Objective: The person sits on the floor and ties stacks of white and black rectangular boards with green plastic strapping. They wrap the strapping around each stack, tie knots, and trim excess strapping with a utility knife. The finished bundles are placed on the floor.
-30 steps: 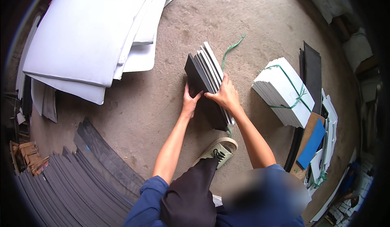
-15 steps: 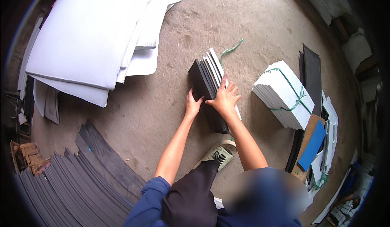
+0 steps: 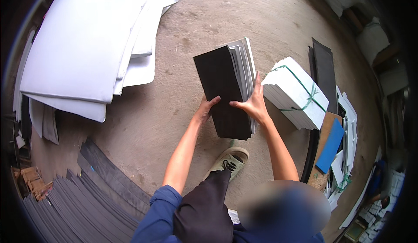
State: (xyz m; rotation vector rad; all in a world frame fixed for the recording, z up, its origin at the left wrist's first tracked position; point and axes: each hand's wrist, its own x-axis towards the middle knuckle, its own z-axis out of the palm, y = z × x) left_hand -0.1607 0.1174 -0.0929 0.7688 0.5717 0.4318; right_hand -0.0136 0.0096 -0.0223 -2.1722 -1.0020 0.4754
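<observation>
Between my two hands is a stack of flat rectangular boards (image 3: pixel 220 90), black on the top face, with grey and white layers along its right side. My left hand (image 3: pixel 203 109) grips the left long edge, its thumb lying on the black face. On the opposite edge my right hand (image 3: pixel 256 106) holds the stack, thumb on the black face and fingers stretched along the side. The undersides of the boards and several fingers are hidden. A short end of green twine (image 3: pixel 232 143) shows just below the stack.
To the right stands a bundle of white boards (image 3: pixel 298 93) tied with green twine. Beyond it are black strips (image 3: pixel 323 64) and a blue panel (image 3: pixel 329 146). Large white sheets (image 3: pixel 78 43) fill the upper left. Dark grey strips (image 3: pixel 87 208) are stacked at lower left. My shoe (image 3: pixel 228 162) is close below.
The stack has turned from standing on edge to showing its broad black face upward. Both hands have shifted with it, the right one moving to its right edge. The view has shifted slightly.
</observation>
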